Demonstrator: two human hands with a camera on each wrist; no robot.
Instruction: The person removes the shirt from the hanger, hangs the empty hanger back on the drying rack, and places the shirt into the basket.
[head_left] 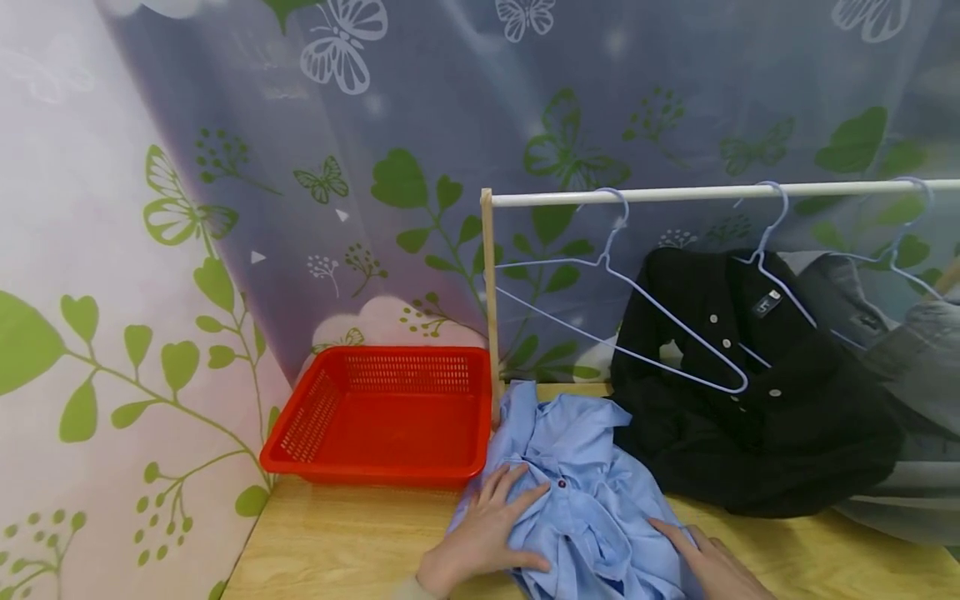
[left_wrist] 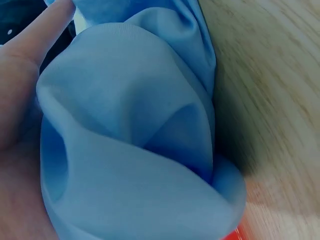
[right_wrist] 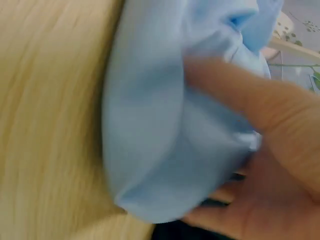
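Observation:
A light blue button-up shirt lies crumpled on the wooden table, with a dark button near its middle. My left hand rests on the shirt's left side, fingers spread. On the opposite side, my right hand touches the shirt's edge, one finger reaching onto the cloth. Close up in the left wrist view, a loose fold of the shirt bulges beside the left hand. The right wrist view is blurred; there the thumb overlaps the blue cloth and other fingers show lower down, beside its edge.
A red plastic basket stands left of the shirt. Behind, a white rail on a wooden post carries several lilac hangers, one a bare hanger. A black buttoned garment and grey clothes lie to the right.

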